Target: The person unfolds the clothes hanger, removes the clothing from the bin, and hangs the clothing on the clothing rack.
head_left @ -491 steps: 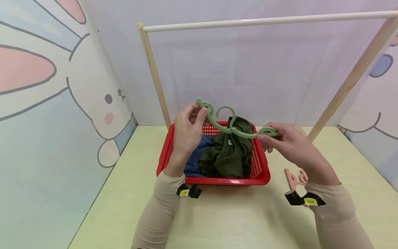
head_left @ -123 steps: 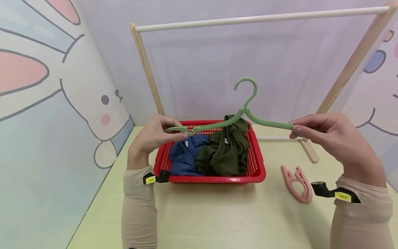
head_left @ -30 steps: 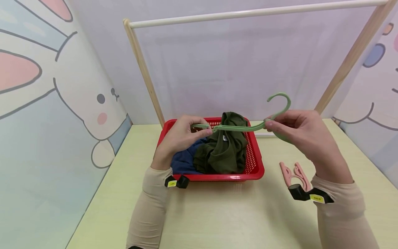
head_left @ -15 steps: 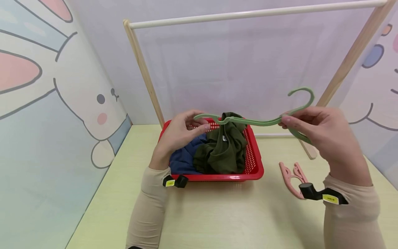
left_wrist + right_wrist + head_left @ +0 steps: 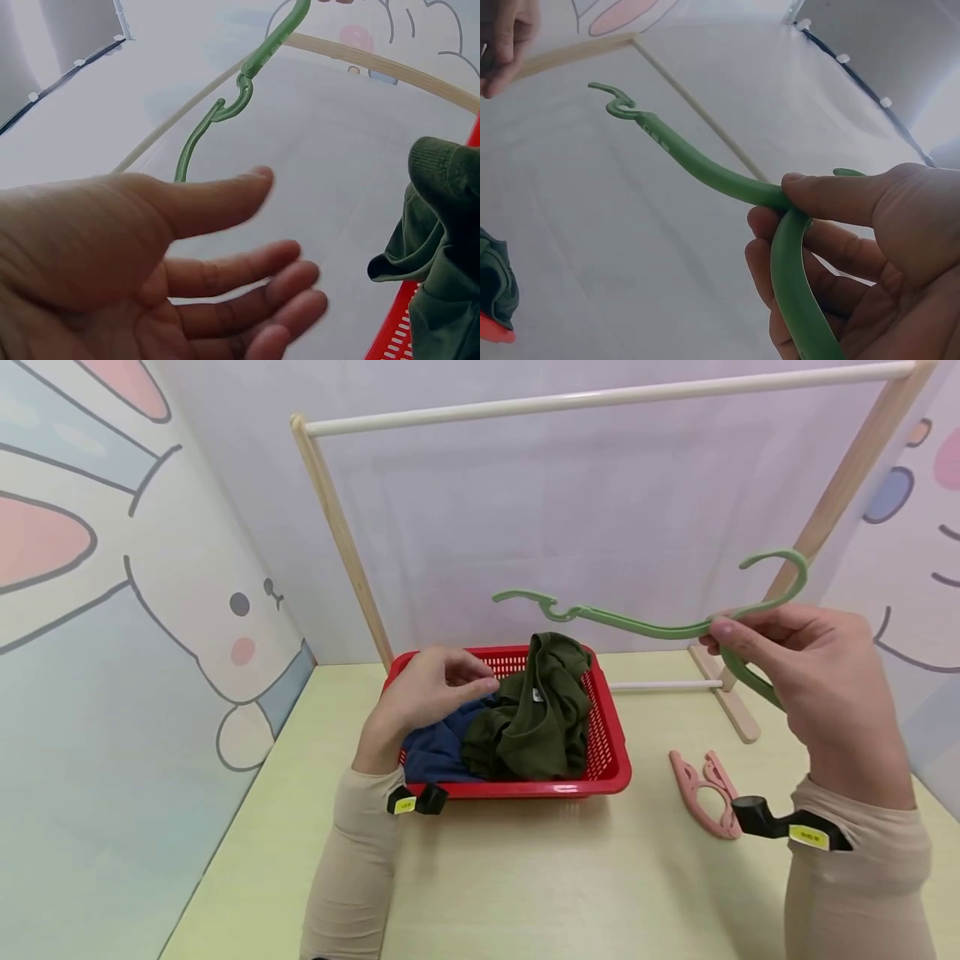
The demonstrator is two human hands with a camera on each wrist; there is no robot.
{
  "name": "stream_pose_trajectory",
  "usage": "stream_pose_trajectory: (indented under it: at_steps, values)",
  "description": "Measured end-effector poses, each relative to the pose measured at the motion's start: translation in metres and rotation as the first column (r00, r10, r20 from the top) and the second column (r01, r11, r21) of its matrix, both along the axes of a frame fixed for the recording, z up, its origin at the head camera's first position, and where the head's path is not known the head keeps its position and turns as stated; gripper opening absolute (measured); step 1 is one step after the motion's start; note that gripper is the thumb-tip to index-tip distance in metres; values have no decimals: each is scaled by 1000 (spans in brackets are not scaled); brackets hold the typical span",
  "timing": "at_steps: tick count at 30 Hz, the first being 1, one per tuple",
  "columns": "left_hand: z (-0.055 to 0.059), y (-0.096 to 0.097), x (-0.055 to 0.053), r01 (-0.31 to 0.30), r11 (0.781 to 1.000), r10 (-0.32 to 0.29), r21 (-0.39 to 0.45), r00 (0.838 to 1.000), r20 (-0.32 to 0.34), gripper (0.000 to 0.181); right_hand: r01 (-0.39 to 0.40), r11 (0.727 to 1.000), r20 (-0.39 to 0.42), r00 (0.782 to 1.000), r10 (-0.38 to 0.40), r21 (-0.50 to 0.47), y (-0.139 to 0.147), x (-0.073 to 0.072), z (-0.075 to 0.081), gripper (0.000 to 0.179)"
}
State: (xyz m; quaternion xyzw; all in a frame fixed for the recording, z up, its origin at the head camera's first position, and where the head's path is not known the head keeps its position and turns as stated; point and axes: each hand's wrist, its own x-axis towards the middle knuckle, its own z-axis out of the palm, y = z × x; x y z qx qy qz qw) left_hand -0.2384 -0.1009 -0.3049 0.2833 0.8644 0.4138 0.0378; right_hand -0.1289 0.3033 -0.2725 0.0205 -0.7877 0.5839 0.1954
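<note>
My right hand [image 5: 825,677] pinches a green folding hanger [image 5: 637,625] near its centre joint, below the hook. One arm of the hanger reaches left above the basket; the other slants down past my palm, as the right wrist view shows. My left hand [image 5: 438,685] hovers over the left part of the red basket [image 5: 525,789], fingers loosely bent and holding nothing. In the left wrist view the left fingers [image 5: 225,315] are apart from the hanger. A dark green garment [image 5: 543,718] and a blue garment [image 5: 442,747] lie bunched in the basket.
A folded pink hanger [image 5: 705,797] lies on the table [image 5: 525,877] right of the basket. Behind stands a rack with a white top rail [image 5: 600,399], wooden posts [image 5: 341,535] and a wooden foot [image 5: 738,714]. Walls with rabbit drawings stand at both sides.
My left hand has let go of the hanger's end and lowered slightly. My right hand has carried the hanger right and up, its left arm now tilted upward.
</note>
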Motion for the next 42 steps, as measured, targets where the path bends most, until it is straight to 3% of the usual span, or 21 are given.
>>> stream_pose_trajectory:
  at_steps: [5, 13, 22, 29, 35, 42]
  values:
    - [0, -2, 4, 42, 989, -35, -145, 998, 45, 18, 2, 1000, -7, 1000, -2, -16, 0, -1, 0, 35]
    - [-4, 1, 8, 135, 949, -105, -285, 987, 118, 20, -32, 996, -26, 999, 30, -84, 2, -2, -3, 35]
    - [-6, 10, 10, 158, 924, -97, -348, 978, 186, 22, -45, 994, -24, 999, 43, -98, 1, -3, -4, 35]
    - [-6, 22, 12, 165, 904, -99, -393, 978, 184, 25, -30, 998, -8, 1000, 29, -61, -1, -5, -3, 35]
    - [-7, 23, 12, 161, 919, -116, -360, 983, 143, 16, -67, 993, -22, 998, 65, -102, -2, -6, -5, 35]
    - [-2, 10, 8, 63, 961, -60, -270, 998, 18, 7, -59, 994, -17, 998, 57, -91, -2, -7, -5, 36]
